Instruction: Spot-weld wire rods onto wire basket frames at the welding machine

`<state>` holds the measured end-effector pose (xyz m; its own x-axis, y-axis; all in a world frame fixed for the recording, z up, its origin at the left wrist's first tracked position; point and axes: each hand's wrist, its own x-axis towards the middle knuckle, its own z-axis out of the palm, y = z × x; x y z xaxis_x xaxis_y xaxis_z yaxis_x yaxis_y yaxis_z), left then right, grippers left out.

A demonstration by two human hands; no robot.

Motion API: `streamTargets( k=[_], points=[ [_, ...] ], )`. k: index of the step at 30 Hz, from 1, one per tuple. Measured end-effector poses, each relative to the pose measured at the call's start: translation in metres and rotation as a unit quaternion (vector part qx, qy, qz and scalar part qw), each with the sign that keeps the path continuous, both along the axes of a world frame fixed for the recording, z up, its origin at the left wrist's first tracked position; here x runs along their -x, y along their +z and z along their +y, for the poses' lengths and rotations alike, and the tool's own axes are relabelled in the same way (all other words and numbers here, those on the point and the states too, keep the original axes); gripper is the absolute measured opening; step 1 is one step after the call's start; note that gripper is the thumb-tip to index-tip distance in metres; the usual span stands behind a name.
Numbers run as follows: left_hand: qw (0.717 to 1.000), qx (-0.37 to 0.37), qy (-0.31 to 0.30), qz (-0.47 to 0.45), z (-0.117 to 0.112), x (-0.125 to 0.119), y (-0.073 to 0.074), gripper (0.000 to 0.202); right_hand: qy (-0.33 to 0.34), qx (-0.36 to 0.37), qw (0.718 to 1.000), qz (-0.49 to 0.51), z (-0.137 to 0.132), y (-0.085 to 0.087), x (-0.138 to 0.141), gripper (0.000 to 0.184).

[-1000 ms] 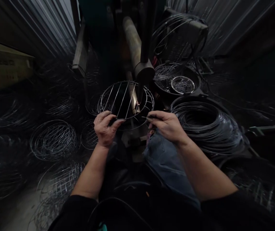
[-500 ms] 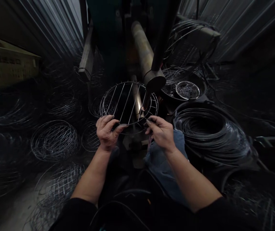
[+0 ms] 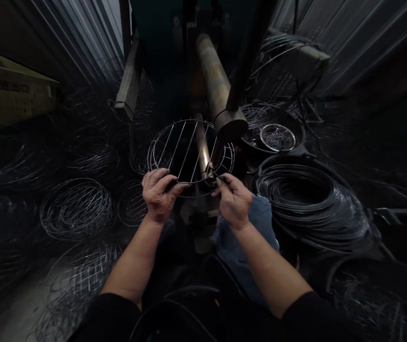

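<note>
A round wire rack, with a double-wire rim and parallel cross wires over part of it, is held level in front of me. My left hand is closed on its near left rim, thumb against fingers. My right hand pinches at the near right rim. Whatever lies between its fingertips is too small to make out. Just beyond those fingertips, the lower metal rod of a machine reaches under the rack. A thick upper cylinder with a downward electrode stands above it. A small orange glow shows at the electrode's tip.
On the right lie a large coil of wire and a round bowl of small metal pieces. Several wire racks are piled on the left floor. A blue cloth hangs below my right forearm. A bar juts out at upper left.
My right hand has shifted slightly left, its fingertips nearer to the rim by the electrode. The rack and my left hand stay nearly in place. The view has shifted slightly.
</note>
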<state>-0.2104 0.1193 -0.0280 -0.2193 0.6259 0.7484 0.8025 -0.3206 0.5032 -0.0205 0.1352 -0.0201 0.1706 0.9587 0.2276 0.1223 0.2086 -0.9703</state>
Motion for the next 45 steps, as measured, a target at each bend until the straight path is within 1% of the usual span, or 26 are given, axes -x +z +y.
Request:
streamTargets(
  k=[4,9,18,21,24,29,33,39,42,45],
  points=[
    [1.000,-0.003,0.000,-0.011,0.002,0.000,0.000,0.031,-0.013,-0.011,1.000,-0.007,0.001,0.002,0.002,0.015],
    [0.999,-0.031,-0.015,-0.017,0.006,0.001,-0.002,0.028,-0.016,-0.004,1.000,-0.002,0.002,0.006,0.004,0.015],
    [0.999,0.000,-0.020,-0.044,0.012,0.001,-0.004,0.031,-0.005,-0.023,1.000,-0.001,0.008,0.003,0.001,0.013],
    [0.999,0.014,-0.011,-0.044,0.012,0.002,-0.006,0.033,-0.009,-0.039,0.999,0.005,0.009,0.000,0.003,0.012],
    [0.999,0.022,-0.006,-0.043,0.013,0.002,-0.006,0.035,-0.014,-0.038,0.999,0.007,0.011,-0.001,0.004,0.013],
    [0.999,0.004,-0.018,-0.039,0.016,0.003,-0.003,0.031,-0.013,-0.029,0.999,0.010,0.013,-0.001,0.006,0.012],
    [0.999,0.001,-0.015,-0.031,0.017,0.004,-0.001,0.031,-0.013,-0.031,0.999,0.020,0.013,-0.001,0.007,0.012],
    [0.999,0.005,-0.019,-0.034,0.017,0.005,0.003,0.030,-0.007,-0.010,0.999,0.037,0.013,0.000,0.007,0.014],
    [0.999,0.002,-0.025,-0.037,0.017,0.004,0.004,0.029,0.003,0.009,0.997,0.077,0.013,0.001,0.008,0.017],
    [0.999,0.017,-0.022,-0.043,0.017,0.001,0.003,0.030,0.009,0.039,0.991,0.127,0.013,0.006,0.012,0.018]
  ],
)
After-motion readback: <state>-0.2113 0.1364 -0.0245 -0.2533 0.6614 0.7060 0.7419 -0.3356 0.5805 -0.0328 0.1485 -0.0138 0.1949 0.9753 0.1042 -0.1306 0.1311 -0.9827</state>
